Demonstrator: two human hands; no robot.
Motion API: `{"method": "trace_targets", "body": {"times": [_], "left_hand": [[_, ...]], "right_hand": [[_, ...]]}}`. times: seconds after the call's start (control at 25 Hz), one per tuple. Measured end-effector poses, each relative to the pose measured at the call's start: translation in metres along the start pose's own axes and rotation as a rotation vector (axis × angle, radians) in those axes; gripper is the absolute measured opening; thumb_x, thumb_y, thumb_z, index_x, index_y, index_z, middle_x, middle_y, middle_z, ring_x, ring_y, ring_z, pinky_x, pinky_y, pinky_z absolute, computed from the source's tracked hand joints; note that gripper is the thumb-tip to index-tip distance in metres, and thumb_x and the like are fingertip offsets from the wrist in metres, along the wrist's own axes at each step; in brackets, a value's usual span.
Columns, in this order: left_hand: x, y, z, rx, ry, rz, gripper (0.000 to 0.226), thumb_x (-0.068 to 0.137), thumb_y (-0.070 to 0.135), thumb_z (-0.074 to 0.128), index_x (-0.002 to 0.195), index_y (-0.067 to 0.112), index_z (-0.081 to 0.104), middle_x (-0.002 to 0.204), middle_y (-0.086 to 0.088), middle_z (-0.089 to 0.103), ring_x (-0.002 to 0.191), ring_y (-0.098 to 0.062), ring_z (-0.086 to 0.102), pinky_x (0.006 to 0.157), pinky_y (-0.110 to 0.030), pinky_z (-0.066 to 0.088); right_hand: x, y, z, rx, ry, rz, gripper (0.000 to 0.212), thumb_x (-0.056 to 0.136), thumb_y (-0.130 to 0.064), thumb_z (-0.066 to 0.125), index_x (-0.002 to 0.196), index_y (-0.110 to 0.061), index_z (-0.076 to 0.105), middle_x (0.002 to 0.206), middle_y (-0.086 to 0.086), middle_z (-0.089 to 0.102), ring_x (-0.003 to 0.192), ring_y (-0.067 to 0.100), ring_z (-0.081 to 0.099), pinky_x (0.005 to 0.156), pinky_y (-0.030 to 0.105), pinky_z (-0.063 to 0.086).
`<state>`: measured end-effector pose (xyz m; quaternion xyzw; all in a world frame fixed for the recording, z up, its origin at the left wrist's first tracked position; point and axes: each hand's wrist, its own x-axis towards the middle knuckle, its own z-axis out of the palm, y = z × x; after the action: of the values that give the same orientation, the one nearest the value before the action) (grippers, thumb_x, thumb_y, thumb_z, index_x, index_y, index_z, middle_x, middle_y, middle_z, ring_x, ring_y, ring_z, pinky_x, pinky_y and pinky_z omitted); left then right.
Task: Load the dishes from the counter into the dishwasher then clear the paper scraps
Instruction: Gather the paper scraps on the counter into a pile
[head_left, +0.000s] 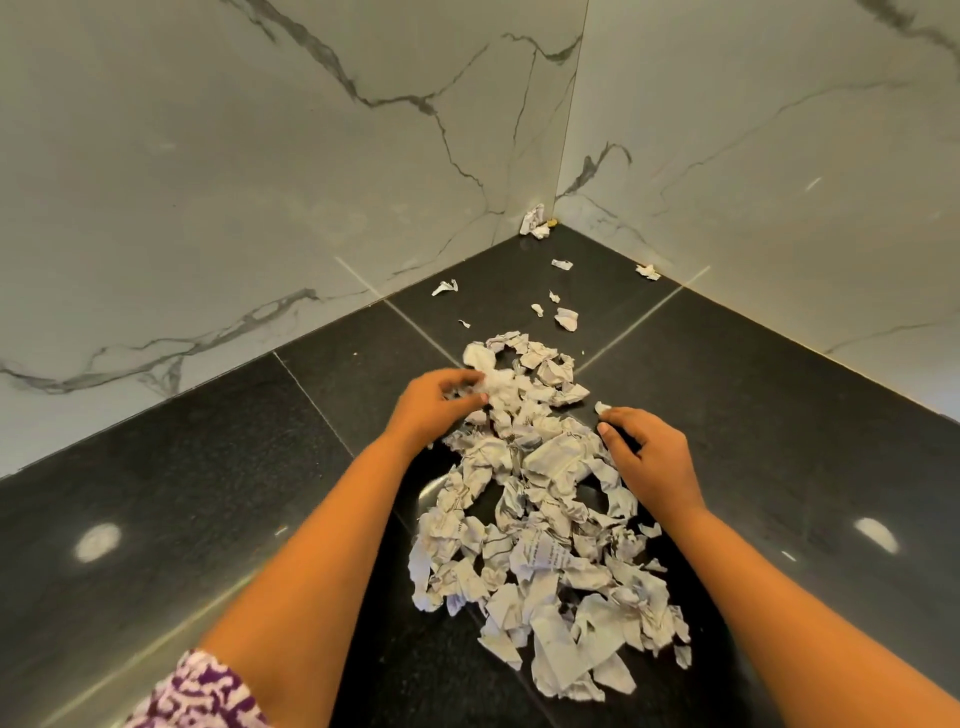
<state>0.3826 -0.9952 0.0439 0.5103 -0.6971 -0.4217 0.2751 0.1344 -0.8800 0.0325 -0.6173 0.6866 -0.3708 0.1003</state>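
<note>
Both bare forearms reach out over the black counter (156, 467). The left hand (434, 408) pinches crumpled bits at the far end of the paper scraps (540, 519). The right hand (647, 460) rests bent-fingered on the heap's right edge, and I cannot tell whether it grips anything. The scraps are torn, crumpled newsprint in one long heap. Stray bits (566, 318) lie beyond, toward the marble walls (260, 156).

We see newsprint scraps (540, 499) of thin printed paper, matt and heavily crumpled. They lie on a black stone counter (208, 467), speckled and polished to a mirror gloss. The wall tiles (260, 156) look like smooth, glossy veined marble. Our sleeve (202, 696) is printed cloth.
</note>
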Motion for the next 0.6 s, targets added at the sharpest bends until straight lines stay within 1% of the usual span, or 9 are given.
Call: {"method": "trace_targets", "body": {"times": [0.04, 0.12, 0.2, 0.24, 0.28, 0.36, 0.44, 0.52, 0.6], "left_hand": [[-0.007, 0.003, 0.007, -0.066, -0.021, 0.009, 0.030, 0.082, 0.026, 0.071, 0.111, 0.025, 0.068, 0.107, 0.005, 0.069, 0.099, -0.011, 0.063, 0.092, -0.032, 0.049], [-0.016, 0.007, 0.013, -0.187, -0.020, 0.042, 0.021, 0.084, 0.017, 0.068, 0.105, 0.022, 0.070, 0.098, 0.002, 0.072, 0.094, -0.010, 0.067, 0.086, -0.028, 0.051], [-0.017, 0.009, 0.007, -0.228, 0.079, 0.071, 0.018, 0.086, 0.013, 0.065, 0.102, 0.019, 0.071, 0.096, -0.001, 0.073, 0.091, -0.011, 0.068, 0.084, -0.027, 0.052], [-0.015, 0.008, 0.002, -0.223, 0.144, 0.073, 0.019, 0.086, 0.012, 0.065, 0.102, 0.019, 0.070, 0.097, -0.001, 0.072, 0.092, -0.011, 0.067, 0.086, -0.028, 0.052], [-0.010, 0.005, -0.005, -0.187, 0.195, 0.066, 0.021, 0.086, 0.013, 0.064, 0.105, 0.020, 0.069, 0.102, 0.000, 0.071, 0.095, -0.011, 0.066, 0.090, -0.029, 0.051], [0.002, -0.004, -0.016, 0.017, 0.218, 0.049, 0.031, 0.086, 0.019, 0.065, 0.117, 0.020, 0.064, 0.117, 0.001, 0.063, 0.106, -0.012, 0.058, 0.096, -0.029, 0.045], [0.013, -0.014, -0.020, 0.216, 0.207, 0.032, 0.042, 0.086, 0.026, 0.065, 0.127, 0.018, 0.057, 0.126, -0.001, 0.057, 0.115, -0.017, 0.052, 0.099, -0.034, 0.041], [0.019, -0.019, -0.017, 0.268, 0.248, 0.019, 0.045, 0.086, 0.031, 0.064, 0.128, 0.018, 0.055, 0.128, -0.002, 0.057, 0.117, -0.021, 0.052, 0.098, -0.038, 0.043], [0.026, -0.021, -0.014, 0.342, 0.285, 0.027, 0.045, 0.085, 0.037, 0.063, 0.126, 0.020, 0.057, 0.125, 0.001, 0.057, 0.112, -0.019, 0.053, 0.093, -0.038, 0.045]], "right_hand": [[0.000, -0.001, 0.000, 0.002, 0.001, 0.004, 0.021, 0.089, -0.019, 0.061, 0.104, -0.008, 0.070, 0.105, 0.003, 0.070, 0.099, 0.016, 0.063, 0.088, 0.029, 0.049], [0.000, -0.003, -0.001, 0.002, 0.001, 0.008, 0.021, 0.089, -0.019, 0.061, 0.104, -0.008, 0.070, 0.106, 0.003, 0.070, 0.099, 0.015, 0.063, 0.088, 0.030, 0.050], [-0.001, -0.003, 0.000, 0.010, 0.000, 0.013, 0.021, 0.089, -0.020, 0.061, 0.104, -0.009, 0.070, 0.105, 0.002, 0.070, 0.098, 0.014, 0.063, 0.087, 0.031, 0.050], [-0.001, -0.004, -0.001, 0.016, -0.001, 0.015, 0.020, 0.089, -0.020, 0.061, 0.104, -0.009, 0.070, 0.104, 0.002, 0.070, 0.098, 0.014, 0.063, 0.087, 0.031, 0.051], [0.000, -0.004, -0.002, 0.019, -0.003, 0.020, 0.020, 0.089, -0.019, 0.061, 0.104, -0.009, 0.070, 0.104, 0.002, 0.070, 0.097, 0.014, 0.063, 0.087, 0.032, 0.051], [0.000, -0.006, -0.003, -0.001, -0.023, 0.011, 0.020, 0.090, -0.019, 0.060, 0.105, -0.010, 0.069, 0.104, 0.001, 0.069, 0.098, 0.015, 0.062, 0.087, 0.032, 0.050], [-0.003, -0.008, -0.001, -0.083, -0.084, -0.019, 0.023, 0.092, -0.023, 0.056, 0.110, -0.012, 0.067, 0.107, -0.002, 0.067, 0.101, 0.014, 0.059, 0.087, 0.024, 0.045], [-0.007, -0.009, 0.000, -0.145, -0.099, -0.039, 0.027, 0.094, -0.027, 0.052, 0.114, -0.015, 0.065, 0.112, -0.005, 0.065, 0.105, 0.011, 0.056, 0.087, 0.017, 0.037], [-0.003, -0.010, -0.003, -0.150, -0.079, -0.017, 0.023, 0.093, -0.026, 0.054, 0.106, -0.015, 0.069, 0.106, -0.005, 0.068, 0.099, 0.012, 0.059, 0.082, 0.018, 0.040]]}}
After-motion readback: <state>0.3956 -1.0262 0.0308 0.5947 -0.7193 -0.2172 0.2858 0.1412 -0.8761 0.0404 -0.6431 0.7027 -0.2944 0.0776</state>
